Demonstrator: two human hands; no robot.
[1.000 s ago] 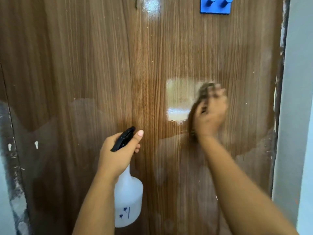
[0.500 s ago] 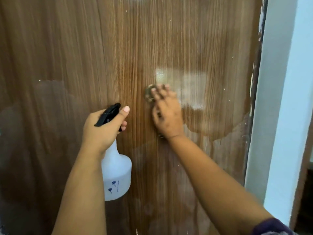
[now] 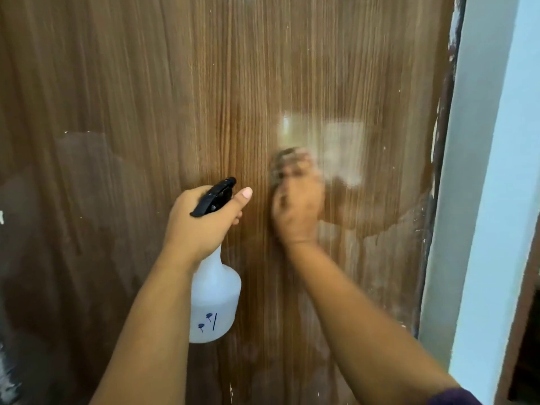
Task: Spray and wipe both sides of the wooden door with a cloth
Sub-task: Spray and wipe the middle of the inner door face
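The glossy brown wooden door (image 3: 146, 97) fills the view, with reflections on its lower half. My left hand (image 3: 201, 222) grips the neck of a white spray bottle (image 3: 214, 299) with a black trigger head, held close to the door at its middle. My right hand (image 3: 298, 209), blurred by motion, presses a dark cloth (image 3: 285, 159) against the door to the right of the bottle. Only the cloth's top edge shows above my fingers.
The door's right edge (image 3: 438, 200) has chipped paint and meets a pale blue-white wall or frame (image 3: 491, 185). A dark opening (image 3: 526, 346) shows at the far lower right.
My right hand with the cloth swept left across the door from near its right side to its middle and stays there, blurred. The view shifted down and right; the blue hooks left the frame.
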